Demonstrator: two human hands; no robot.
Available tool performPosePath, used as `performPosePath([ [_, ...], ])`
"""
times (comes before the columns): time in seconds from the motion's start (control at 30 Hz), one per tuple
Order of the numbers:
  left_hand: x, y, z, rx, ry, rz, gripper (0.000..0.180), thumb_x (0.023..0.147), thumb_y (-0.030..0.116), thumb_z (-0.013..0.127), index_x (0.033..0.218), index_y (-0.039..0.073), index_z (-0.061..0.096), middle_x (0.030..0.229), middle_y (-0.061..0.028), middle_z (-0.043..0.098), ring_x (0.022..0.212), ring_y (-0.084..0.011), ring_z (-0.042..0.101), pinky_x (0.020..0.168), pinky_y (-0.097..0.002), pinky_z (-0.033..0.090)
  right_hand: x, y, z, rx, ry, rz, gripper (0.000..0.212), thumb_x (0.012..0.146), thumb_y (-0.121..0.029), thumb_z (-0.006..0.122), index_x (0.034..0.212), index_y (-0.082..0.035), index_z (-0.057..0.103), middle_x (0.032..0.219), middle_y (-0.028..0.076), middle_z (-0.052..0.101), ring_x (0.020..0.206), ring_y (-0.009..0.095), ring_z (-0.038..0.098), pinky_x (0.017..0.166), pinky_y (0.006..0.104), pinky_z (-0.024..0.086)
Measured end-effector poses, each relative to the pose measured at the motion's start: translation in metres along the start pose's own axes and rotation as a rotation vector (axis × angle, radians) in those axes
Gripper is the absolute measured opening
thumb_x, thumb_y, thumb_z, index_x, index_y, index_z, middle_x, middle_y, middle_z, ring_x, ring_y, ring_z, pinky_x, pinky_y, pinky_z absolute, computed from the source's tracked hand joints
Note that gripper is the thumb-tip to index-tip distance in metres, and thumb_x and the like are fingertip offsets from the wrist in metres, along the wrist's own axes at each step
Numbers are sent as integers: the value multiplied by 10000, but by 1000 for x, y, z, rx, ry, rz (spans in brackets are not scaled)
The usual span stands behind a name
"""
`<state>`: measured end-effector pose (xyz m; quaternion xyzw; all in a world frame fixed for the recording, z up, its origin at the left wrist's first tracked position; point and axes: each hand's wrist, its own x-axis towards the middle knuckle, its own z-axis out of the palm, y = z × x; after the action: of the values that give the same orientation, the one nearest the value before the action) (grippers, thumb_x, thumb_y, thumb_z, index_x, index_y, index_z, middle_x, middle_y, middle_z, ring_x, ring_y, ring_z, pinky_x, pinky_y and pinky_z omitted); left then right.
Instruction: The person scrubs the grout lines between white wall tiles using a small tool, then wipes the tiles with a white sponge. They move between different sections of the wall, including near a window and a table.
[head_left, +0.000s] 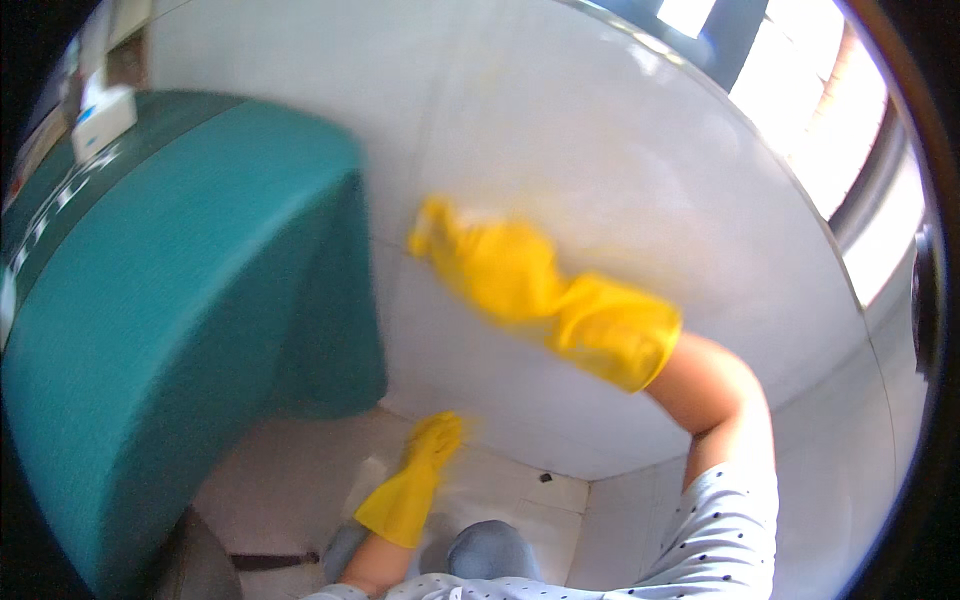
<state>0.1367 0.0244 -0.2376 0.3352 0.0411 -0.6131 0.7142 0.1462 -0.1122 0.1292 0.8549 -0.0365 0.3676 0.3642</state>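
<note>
My right hand [495, 270], in a long yellow rubber glove, is pressed up to the pale tiled wall [630, 190] with the arm stretched out leftward. Its fingers are curled and smeared by motion. A small whitish patch shows at them, too blurred to name. Lower down, my left hand [435, 440] wears a matching yellow glove. It hangs over my knees near the floor, fingers loosely stretched out, and nothing shows in it.
A table draped in a green cloth [190, 240] stands at the left, its corner close to my right glove. On it sits a white box [104, 122]. A window [800, 70] opens at the upper right. A small dark object [545, 478] lies on the floor tiles [500, 485].
</note>
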Motion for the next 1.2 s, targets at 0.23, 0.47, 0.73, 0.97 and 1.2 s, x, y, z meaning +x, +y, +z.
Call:
performPosePath([
  [0.23, -46, 13, 38, 211, 64, -117, 297, 933, 154, 633, 1209, 54, 592, 1174, -149, 651, 1086, -285, 631, 935, -402, 538, -54, 85, -129, -182, -71, 227, 402, 871, -140, 623, 1271, -127, 583, 1172, 105, 636, 954, 282, 648, 727, 394, 526],
  [0.47, -58, 4, 47, 195, -7, -184, 295, 939, 156, 615, 1214, 52, 585, 1220, -164, 624, 1103, -293, 618, 949, -418, 525, -253, 174, -244, -605, 397, 685, 356, 993, -109, 532, 1315, 40, 518, 1318, 226, 561, 1231, 350, 543, 1050, 375, 415],
  [0.73, -58, -8, 60, 324, 2, -189, 310, 916, 211, 653, 1198, 88, 614, 1179, -127, 642, 1107, -288, 612, 971, -423, 494, -180, 134, -196, -572, 368, 644, 453, 932, -90, 585, 1367, -12, 484, 1304, 204, 537, 1211, 340, 519, 1063, 418, 378],
  [0.97, -42, -27, 33, 437, 62, -255, 182, 900, 212, 664, 1038, 99, 629, 1016, -75, 665, 928, -229, 651, 809, -352, 531, -95, 121, -169, 146, 96, 193, 396, 885, -190, 653, 1259, -81, 578, 1197, 185, 611, 881, 305, 671, 792, 381, 543],
  [1.2, -46, -25, 41, 419, 117, -247, 178, 867, 209, 701, 1009, 128, 630, 962, -48, 671, 848, -214, 652, 750, -336, 530, -194, 212, -248, -475, 337, 369, 410, 911, -137, 616, 1317, -101, 573, 1303, 181, 569, 1040, 339, 621, 891, 398, 512],
])
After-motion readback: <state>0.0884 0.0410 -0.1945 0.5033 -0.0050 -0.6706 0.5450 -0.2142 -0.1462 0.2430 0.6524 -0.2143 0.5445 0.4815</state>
